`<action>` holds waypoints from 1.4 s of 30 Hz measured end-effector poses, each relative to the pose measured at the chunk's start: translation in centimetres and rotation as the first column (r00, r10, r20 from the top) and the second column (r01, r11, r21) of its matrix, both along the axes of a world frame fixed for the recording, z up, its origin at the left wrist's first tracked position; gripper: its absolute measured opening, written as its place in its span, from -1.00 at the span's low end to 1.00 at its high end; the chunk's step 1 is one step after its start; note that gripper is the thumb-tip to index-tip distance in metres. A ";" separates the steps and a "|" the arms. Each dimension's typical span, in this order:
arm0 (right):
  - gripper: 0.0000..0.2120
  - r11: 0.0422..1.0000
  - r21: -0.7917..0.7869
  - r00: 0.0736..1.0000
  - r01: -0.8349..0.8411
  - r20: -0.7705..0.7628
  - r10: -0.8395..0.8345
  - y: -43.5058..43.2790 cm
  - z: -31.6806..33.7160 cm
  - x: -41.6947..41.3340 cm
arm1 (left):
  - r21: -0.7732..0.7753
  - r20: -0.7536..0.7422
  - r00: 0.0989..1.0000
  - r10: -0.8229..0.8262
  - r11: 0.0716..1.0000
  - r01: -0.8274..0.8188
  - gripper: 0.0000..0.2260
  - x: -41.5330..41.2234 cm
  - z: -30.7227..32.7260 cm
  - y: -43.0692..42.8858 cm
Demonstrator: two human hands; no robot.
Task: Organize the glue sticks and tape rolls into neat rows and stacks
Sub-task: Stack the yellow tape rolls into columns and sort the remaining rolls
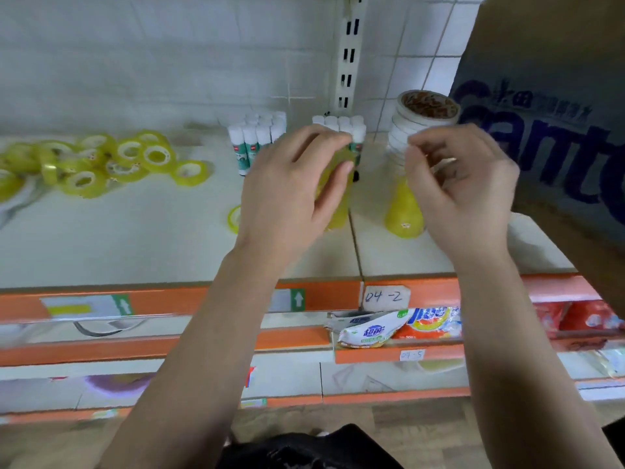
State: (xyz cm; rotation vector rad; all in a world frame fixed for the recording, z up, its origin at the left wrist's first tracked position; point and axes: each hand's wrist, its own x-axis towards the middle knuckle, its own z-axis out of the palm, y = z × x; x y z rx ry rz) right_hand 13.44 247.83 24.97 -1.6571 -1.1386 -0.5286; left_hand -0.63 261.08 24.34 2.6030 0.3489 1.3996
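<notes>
Left hand: was held over the shelf with the fingers curled round a yellow stack of tape rolls, gripped near its top.
Yellow stack: was kept roughly upright, just in front of the right glue sticks; whether its base touched the shelf could not be told.
Right hand: was raised beside the white stack, fingers curled with the tips drawn together; whether anything was pinched could not be told.
White stack: was stood upright on a second yellow stack, with a brown-cored roll on top.
Left glue sticks: were grouped upright at the back of the shelf, apart from the right group.
Loose rolls: were heaped untidily at the far left of the shelf.
Single roll: was left lying just beside the left wrist.
Box: was placed at the right end, close to the white stack.
Label: "04-2" was written on it, on the orange shelf edge.
Packets: were laid on the shelf below.
</notes>
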 end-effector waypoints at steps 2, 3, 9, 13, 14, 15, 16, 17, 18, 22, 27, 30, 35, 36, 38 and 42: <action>-0.89 0.996 0.007 0.996 -0.087 0.007 0.087 2.6 0.5 -2.0 | -0.007 0.001 0.997 0.077 0.997 -0.077 -0.79 -2.5 0.0 2.0; -0.88 0.991 0.006 0.991 -0.133 -0.003 0.133 3.9 0.6 -3.0 | -0.014 -0.002 0.994 0.112 0.994 -0.112 -0.79 -3.9 -0.1 3.0; -0.87 0.950 -0.048 0.951 -0.308 -0.022 0.308 11.8 0.2 -10.3 | -0.074 -0.063 0.960 0.273 0.958 -0.277 -0.79 -12.1 -1.4 8.6; -0.88 0.914 -0.100 0.919 -0.393 -0.083 0.386 16.7 -1.0 -14.9 | -0.105 -0.126 0.938 0.323 0.936 -0.336 -0.78 -17.5 -2.6 12.6; -0.88 0.907 -0.107 0.912 -0.407 -0.103 0.397 18.0 -1.4 -16.0 | -0.115 -0.145 0.935 0.323 0.933 -0.340 -0.78 -18.8 -3.0 13.6; -0.88 0.900 -0.113 0.905 -0.422 -0.122 0.409 19.2 -1.8 -17.1 | -0.125 -0.166 0.932 0.321 0.931 -0.343 -0.78 -20.1 -3.4 14.6; -0.88 0.895 -0.119 0.900 -0.429 -0.134 0.414 20.4 -2.2 -18.2 | -0.136 -0.188 0.929 0.319 0.928 -0.347 -0.78 -21.4 -3.9 15.6; -0.88 0.893 -0.129 0.899 -0.432 -0.137 0.415 21.6 -2.6 -19.3 | -0.148 -0.206 0.925 0.319 0.924 -0.351 -0.79 -22.6 -4.4 16.6; -0.88 0.890 -0.142 0.899 -0.433 -0.139 0.415 22.8 -3.1 -20.3 | -0.157 -0.223 0.921 0.318 0.921 -0.356 -0.79 -23.8 -4.9 17.6; -0.87 0.887 -0.191 0.907 -0.420 -0.131 0.401 27.0 -4.6 -24.0 | -0.173 -0.271 0.908 0.319 0.912 -0.372 -0.79 -27.8 -6.5 21.0; -0.87 0.880 -0.219 0.906 -0.422 -0.133 0.402 31.8 -5.4 -27.5 | -0.168 -0.275 0.905 0.324 0.911 -0.377 -0.82 -31.9 -7.1 25.4; -0.85 0.855 -0.284 0.901 -0.434 -0.125 0.416 34.6 -5.8 -29.2 | -0.149 -0.279 0.898 0.340 0.909 -0.390 -0.81 -34.1 -6.9 28.0; -0.78 0.795 -0.419 0.894 -0.439 -0.114 0.433 38.5 -6.0 -31.7 | -0.142 -0.243 0.897 0.369 0.902 -0.409 -0.82 -36.3 -6.8 31.6; -0.74 0.789 -0.445 0.899 -0.424 -0.104 0.425 39.2 -6.1 -32.0 | -0.141 -0.241 0.897 0.371 0.901 -0.411 -0.81 -36.5 -6.9 32.0; -0.68 0.776 -0.493 0.910 -0.394 -0.093 0.403 40.2 -6.2 -32.4 | -0.139 -0.241 0.895 0.375 0.900 -0.414 -0.81 -36.6 -7.1 32.2; -0.69 0.739 -0.551 0.910 -0.387 -0.097 0.404 41.2 -6.9 -32.8 | -0.112 -0.256 0.881 0.397 0.893 -0.435 -0.83 -36.4 -7.3 31.5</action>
